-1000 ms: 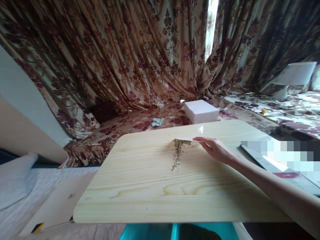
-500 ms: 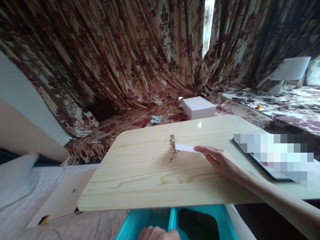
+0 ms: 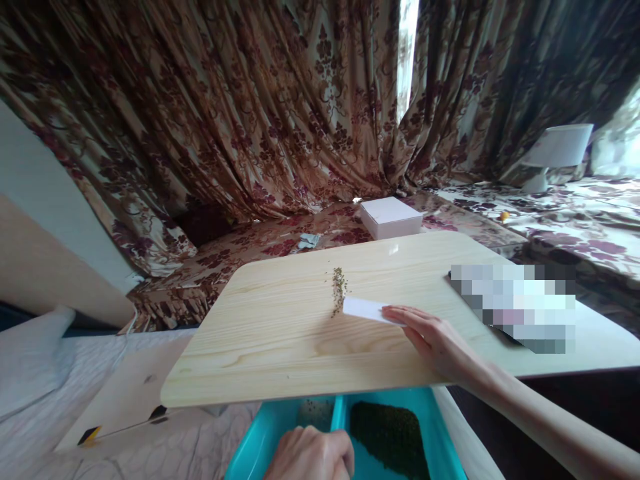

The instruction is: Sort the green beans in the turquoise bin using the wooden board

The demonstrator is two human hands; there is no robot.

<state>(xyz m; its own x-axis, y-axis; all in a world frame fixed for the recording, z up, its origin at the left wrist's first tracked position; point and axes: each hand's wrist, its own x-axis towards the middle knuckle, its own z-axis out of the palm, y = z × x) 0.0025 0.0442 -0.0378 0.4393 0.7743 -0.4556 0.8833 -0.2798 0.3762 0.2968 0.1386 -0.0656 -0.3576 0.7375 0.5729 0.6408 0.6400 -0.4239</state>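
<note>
1. The right hand [image 3: 433, 337] grasps a white card [image 3: 364, 309] between its fingers and thumb, holding it over the table [image 3: 270, 340].
2. The loose greenish-brown grains [image 3: 339, 290] lie in a thin streak on the tabletop, just beside the card's far end.
3. The left hand [image 3: 313, 453] is at the teal divided bin [image 3: 253, 440], below the table's near edge. Its fingers are curled; whether they grip the bin's divider [image 3: 339, 412] cannot be told.
4. A dark green mass [image 3: 387, 430] fills much of the bin's right compartment.
5. The step in hand looks like gathering the grains with the card.
6. The next move seems to call for a flat card edge behind the streak and a steady bin.
</note>
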